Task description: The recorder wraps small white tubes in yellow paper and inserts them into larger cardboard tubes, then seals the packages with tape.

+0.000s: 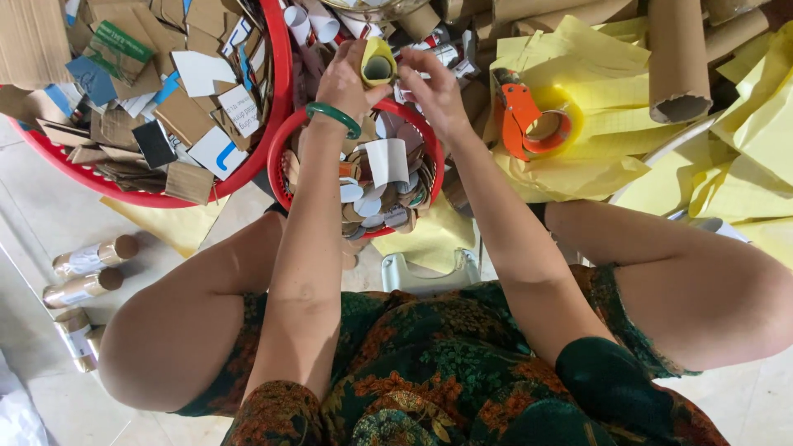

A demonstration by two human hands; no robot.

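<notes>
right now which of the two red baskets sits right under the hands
The smaller red basket, filled with cut cardboard rings, lies directly below both hands; the larger red basket of flat cardboard scraps sits off to its left.

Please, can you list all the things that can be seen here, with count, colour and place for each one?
small basket: one, red, centre, full of card discs and paper bits
large basket: one, red, upper left, filled with brown, white and blue cardboard scraps
yellow tube: one, yellow wrapped, held up over the small basket
tape dispenser: one, orange, right of centre on the yellow paper
yellow paper: several sheets, yellow, right side
cardboard tubes: several, brown, top right
finished rolls: about four, brown with white, on the floor at left
stool: one, pale, partly hidden under the person
bangle: one, green, left wrist
left hand: holds the yellow tube
right hand: fingers at the tube
</notes>
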